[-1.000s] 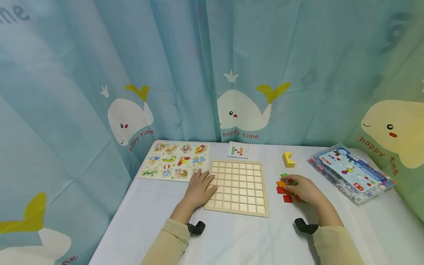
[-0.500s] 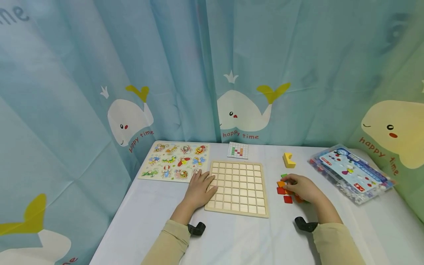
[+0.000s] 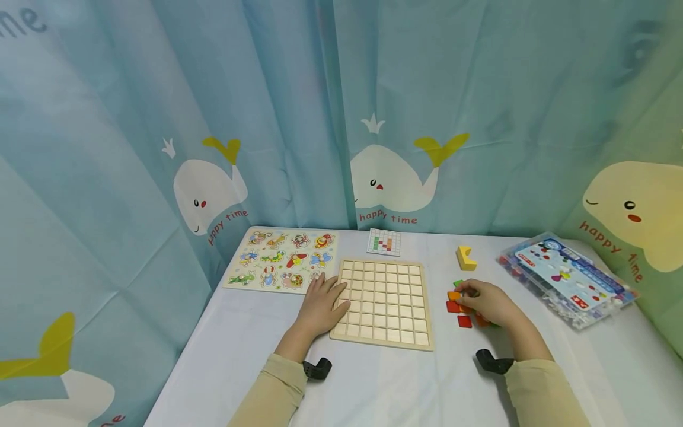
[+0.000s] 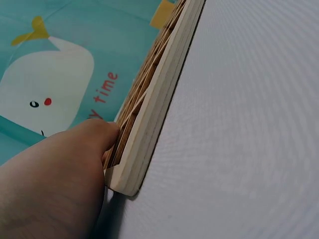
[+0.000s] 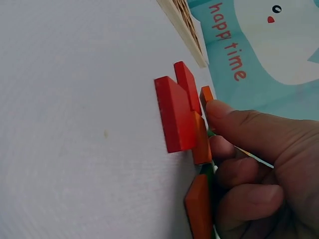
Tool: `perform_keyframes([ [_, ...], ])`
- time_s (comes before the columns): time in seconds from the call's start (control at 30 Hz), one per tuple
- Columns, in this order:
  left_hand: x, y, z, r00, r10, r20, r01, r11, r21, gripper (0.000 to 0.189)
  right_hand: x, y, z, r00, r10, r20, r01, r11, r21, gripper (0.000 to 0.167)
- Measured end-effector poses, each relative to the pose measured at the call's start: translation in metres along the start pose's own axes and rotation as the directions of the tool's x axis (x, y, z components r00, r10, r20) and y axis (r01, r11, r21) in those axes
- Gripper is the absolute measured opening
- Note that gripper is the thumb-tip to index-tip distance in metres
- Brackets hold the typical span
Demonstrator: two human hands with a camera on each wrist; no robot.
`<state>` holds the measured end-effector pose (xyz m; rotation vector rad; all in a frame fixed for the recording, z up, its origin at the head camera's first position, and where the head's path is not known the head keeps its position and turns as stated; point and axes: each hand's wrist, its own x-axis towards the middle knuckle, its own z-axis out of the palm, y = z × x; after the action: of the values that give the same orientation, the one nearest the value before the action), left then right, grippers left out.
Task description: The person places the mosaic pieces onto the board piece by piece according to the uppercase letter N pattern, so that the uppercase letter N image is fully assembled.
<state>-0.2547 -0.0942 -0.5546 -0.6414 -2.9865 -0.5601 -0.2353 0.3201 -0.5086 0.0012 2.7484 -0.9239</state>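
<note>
My left hand (image 3: 320, 305) rests on the left edge of a wooden grid board (image 3: 381, 302), fingers spread, the fingertips reaching toward an insect puzzle board (image 3: 283, 261). In the left wrist view its thumb (image 4: 102, 132) lies over the board's raised side. To the right of the grid, my right hand (image 3: 488, 302) is low over a small group of square tiles, its fingers curled. Its thumb and index finger pinch an orange tile (image 5: 206, 93). Red tiles (image 5: 174, 114) and other orange tiles (image 5: 199, 204) lie beside it; green ones are partly hidden under the hand.
A grid pattern card (image 3: 383, 242) lies behind the board. A yellow block (image 3: 466, 258) stands beyond the tiles. At the right is a clear plastic box (image 3: 568, 279) of small pieces. A whale-print curtain (image 3: 299, 118) closes off the back and left.
The right hand has shifted slightly over the tiles, and a green tile near its fingertips is now covered. The left hand and the board stay put.
</note>
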Motion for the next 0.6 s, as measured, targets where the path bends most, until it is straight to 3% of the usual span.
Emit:
perform_keyframes([
  [0.27, -0.001, 0.0, -0.001, 1.0, 0.006, -0.008, -0.006, 1.0, -0.011, 0.055, -0.002, -0.005, -0.006, 0.999, -0.047, -0.021, 0.046, 0.999, -0.026, 0.04],
  [0.47, -0.001, 0.0, -0.001, 1.0, -0.001, 0.002, 0.001, 1.0, -0.007, 0.056, 0.001, -0.024, -0.011, 0.998, -0.056, -0.032, 0.055, 0.998, -0.037, 0.038],
  [0.6, -0.001, 0.0, -0.001, 1.0, 0.0, 0.002, 0.0, 1.0, -0.014, 0.056, 0.003, -0.038, -0.013, 0.993, -0.106, -0.061, 0.102, 0.992, -0.068, 0.031],
])
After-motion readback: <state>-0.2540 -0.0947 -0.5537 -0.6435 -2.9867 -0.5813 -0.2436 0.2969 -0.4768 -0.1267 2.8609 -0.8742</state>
